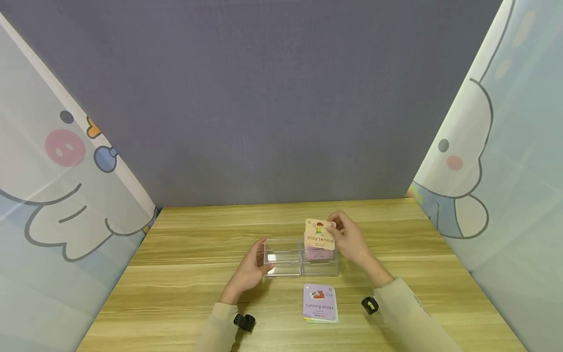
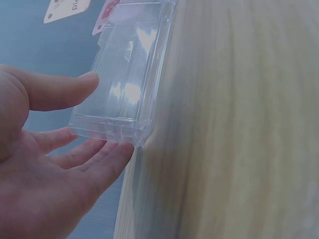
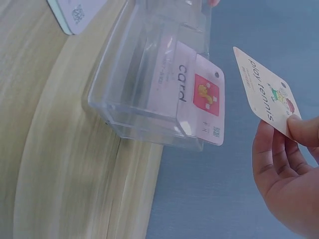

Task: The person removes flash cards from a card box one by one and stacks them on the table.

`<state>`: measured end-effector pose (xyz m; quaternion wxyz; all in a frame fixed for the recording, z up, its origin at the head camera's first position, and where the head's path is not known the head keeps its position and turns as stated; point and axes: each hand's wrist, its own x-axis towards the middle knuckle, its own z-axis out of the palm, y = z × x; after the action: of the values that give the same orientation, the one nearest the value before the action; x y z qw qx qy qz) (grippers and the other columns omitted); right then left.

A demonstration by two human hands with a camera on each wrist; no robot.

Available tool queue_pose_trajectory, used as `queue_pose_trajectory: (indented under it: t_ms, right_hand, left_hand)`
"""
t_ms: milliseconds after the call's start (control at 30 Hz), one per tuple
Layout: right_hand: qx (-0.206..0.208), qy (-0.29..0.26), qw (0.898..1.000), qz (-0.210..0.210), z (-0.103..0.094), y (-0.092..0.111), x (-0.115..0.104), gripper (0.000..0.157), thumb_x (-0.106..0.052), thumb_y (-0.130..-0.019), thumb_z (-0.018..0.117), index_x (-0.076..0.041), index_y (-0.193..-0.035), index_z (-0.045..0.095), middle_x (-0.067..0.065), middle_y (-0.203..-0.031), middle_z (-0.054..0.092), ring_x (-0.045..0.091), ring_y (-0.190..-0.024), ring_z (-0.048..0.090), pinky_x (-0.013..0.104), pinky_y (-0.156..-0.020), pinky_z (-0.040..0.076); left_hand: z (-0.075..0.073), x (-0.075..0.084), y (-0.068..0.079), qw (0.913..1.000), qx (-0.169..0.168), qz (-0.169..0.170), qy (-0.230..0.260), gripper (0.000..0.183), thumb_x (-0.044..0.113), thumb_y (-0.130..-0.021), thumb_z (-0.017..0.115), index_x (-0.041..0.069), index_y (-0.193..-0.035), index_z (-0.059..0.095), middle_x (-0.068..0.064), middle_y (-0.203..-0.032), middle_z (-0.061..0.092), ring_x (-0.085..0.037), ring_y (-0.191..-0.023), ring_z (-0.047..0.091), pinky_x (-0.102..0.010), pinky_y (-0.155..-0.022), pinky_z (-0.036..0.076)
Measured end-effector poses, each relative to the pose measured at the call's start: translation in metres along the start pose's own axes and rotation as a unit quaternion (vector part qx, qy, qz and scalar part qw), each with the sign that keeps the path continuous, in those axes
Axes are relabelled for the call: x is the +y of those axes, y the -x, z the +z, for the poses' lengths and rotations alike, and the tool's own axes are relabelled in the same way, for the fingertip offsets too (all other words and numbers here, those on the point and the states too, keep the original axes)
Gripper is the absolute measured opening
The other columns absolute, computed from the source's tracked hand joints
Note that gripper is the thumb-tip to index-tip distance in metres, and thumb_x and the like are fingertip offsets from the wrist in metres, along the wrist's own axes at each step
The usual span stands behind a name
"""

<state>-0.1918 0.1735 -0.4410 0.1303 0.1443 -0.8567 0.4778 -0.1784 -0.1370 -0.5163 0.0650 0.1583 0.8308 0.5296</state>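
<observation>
A clear plastic card holder with several compartments stands on the table. My left hand holds its left end, thumb over the front and fingers against the end wall. Between thumb and fingers, my right hand pinches a cream "play tennis" card by its right edge. That card is raised above the holder's back right compartment. A purple-pink card with a red picture and the word "card" stands in that compartment, partly covered by the cream one in the head view.
In front of the holder lies a small stack of cards with a purple "running shoes" card on top. The wood-grain table ends at a grey back panel. Cartoon-printed curtains flank both sides.
</observation>
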Motion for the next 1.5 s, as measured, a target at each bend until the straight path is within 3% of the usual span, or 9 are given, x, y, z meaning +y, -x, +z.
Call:
queue_pose_trajectory:
  t_ms: [667, 1000, 1500]
  right_hand:
    - [0.001, -0.023, 1.0, 0.005, -0.007, 0.01, -0.015, 0.016, 0.001, -0.098, 0.064, -0.005, -0.111, 0.059, 0.009, -0.091, 0.057, 0.022, -0.079, 0.054, 0.025, -0.058, 0.05]
    - [0.003, -0.035, 0.999, 0.025, -0.011, 0.015, -0.014, 0.013, -0.001, -0.099, 0.064, -0.005, -0.111, 0.06, 0.01, -0.092, 0.058, 0.021, -0.078, 0.054, 0.024, -0.058, 0.049]
    - [0.0, -0.044, 0.999, 0.012, -0.014, 0.022, -0.018, 0.014, 0.002, -0.099, 0.063, -0.003, -0.111, 0.059, 0.01, -0.091, 0.058, 0.021, -0.079, 0.056, 0.024, -0.06, 0.05]
  left_hand:
    - [0.0, -0.001, -0.002, 1.0, 0.007, 0.001, -0.005, 0.077, 0.008, -0.097, 0.069, 0.003, -0.159, 0.024, -0.03, -0.151, 0.037, -0.053, -0.136, 0.04, -0.064, -0.11, 0.038]
    - [0.0, 0.0, -0.001, 1.0, 0.006, 0.0, -0.007, 0.078, 0.008, -0.097, 0.069, 0.002, -0.16, 0.023, -0.029, -0.15, 0.039, -0.051, -0.136, 0.041, -0.064, -0.111, 0.038]
    - [0.0, 0.002, 0.0, 1.0, 0.001, 0.001, -0.005, 0.078, 0.007, -0.098, 0.067, 0.002, -0.16, 0.021, -0.03, -0.152, 0.037, -0.051, -0.138, 0.039, -0.063, -0.111, 0.038]
